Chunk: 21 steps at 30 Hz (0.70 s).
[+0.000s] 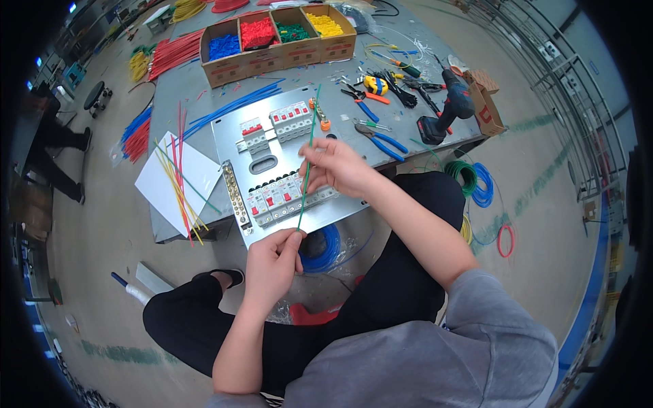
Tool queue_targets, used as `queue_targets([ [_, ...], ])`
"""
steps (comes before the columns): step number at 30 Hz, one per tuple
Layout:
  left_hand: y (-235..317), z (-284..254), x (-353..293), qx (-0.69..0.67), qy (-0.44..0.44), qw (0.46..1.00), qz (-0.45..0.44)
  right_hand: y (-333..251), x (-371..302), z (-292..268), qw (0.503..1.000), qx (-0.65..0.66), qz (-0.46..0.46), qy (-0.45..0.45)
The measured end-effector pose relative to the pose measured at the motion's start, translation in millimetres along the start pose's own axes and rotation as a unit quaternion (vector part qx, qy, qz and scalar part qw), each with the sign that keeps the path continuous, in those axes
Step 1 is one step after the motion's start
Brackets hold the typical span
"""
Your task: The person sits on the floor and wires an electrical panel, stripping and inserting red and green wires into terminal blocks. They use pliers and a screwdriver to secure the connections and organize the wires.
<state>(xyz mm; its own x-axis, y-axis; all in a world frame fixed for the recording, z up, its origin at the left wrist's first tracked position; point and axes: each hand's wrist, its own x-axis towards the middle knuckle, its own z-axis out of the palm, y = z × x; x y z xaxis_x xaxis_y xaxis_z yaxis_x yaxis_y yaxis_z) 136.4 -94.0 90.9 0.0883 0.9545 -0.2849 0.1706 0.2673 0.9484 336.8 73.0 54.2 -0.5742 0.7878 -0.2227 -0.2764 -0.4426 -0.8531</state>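
Note:
My left hand point(273, 264) pinches the lower end of a thin green wire point(302, 209) between thumb and forefinger. Higher up, the fingers of my right hand point(337, 165) are closed round the same wire, whose top end sticks up past them. Both hands are over the near part of a metal mounting plate point(228, 129). A lower row of circuit breakers point(272, 202) runs along the plate, partly behind the right hand. Farther back sit two smaller breaker groups, one of them a white block point(291, 121) with red switches. A brass terminal bar point(235, 194) lines the plate's left edge.
A divided cardboard box point(262, 66) of coloured small parts stands at the back. Right of the plate lie blue-handled pliers point(381, 141) and a cordless drill point(449, 109). At left, coloured wires cross a white sheet point(160, 178). A blue wire coil point(325, 251) lies below the plate.

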Motion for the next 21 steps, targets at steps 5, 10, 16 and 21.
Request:
queue_targets([
  [5,-21,2,6,0.176,0.090,0.975,0.099,14,-17,35,0.995,-0.086,0.053,0.000],
  [10,-14,9,7,0.300,0.118,0.935,0.146,19,-18,34,0.996,-0.087,0.030,0.015],
  [16,-17,8,11,0.350,0.131,0.909,0.184,16,-16,31,0.998,-0.056,0.011,0.033],
  [21,-18,10,10,0.424,0.145,0.865,0.225,11,-14,16,0.999,-0.023,0.008,0.042],
])
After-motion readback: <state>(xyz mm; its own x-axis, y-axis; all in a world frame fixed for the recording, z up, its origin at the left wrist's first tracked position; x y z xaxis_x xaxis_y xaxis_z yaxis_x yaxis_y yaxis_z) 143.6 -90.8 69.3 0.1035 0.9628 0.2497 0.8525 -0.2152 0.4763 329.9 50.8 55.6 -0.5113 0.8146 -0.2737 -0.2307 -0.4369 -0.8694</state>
